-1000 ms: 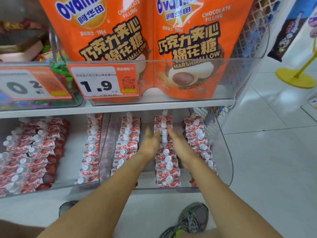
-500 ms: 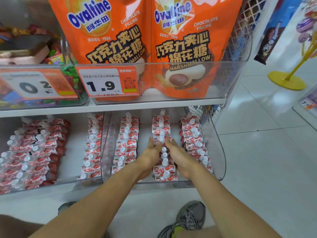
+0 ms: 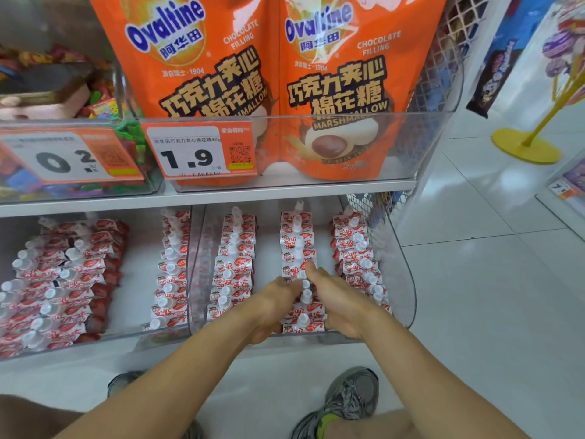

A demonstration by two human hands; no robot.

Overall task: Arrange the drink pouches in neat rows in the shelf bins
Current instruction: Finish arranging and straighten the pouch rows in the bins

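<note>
Red-and-white drink pouches with white caps lie in three rows inside a clear bin [image 3: 408, 299] on the bottom shelf. My left hand [image 3: 273, 307] and my right hand [image 3: 338, 301] flank the front half of the middle row [image 3: 297, 245], palms facing each other and pressing against its sides. Fingers are fairly straight and hold no single pouch. The left row [image 3: 234, 267] and the right row [image 3: 357, 248] lie untouched. A neighbouring bin on the left holds one tidy row [image 3: 172, 267] and a looser mass of pouches [image 3: 60, 280].
Above, a clear bin holds two big orange Ovaltine marshmallow bags [image 3: 275, 74] behind a 1.9 price tag [image 3: 199, 150]. White wire mesh [image 3: 373, 210] closes the shelf's right end. My grey shoes [image 3: 348, 400] stand on white floor tiles. A yellow stand base [image 3: 525, 147] sits at the right.
Both hands have slid toward me along the middle row, from its far part to its front half, still pressed on either side. The camera has tilted slightly.
</note>
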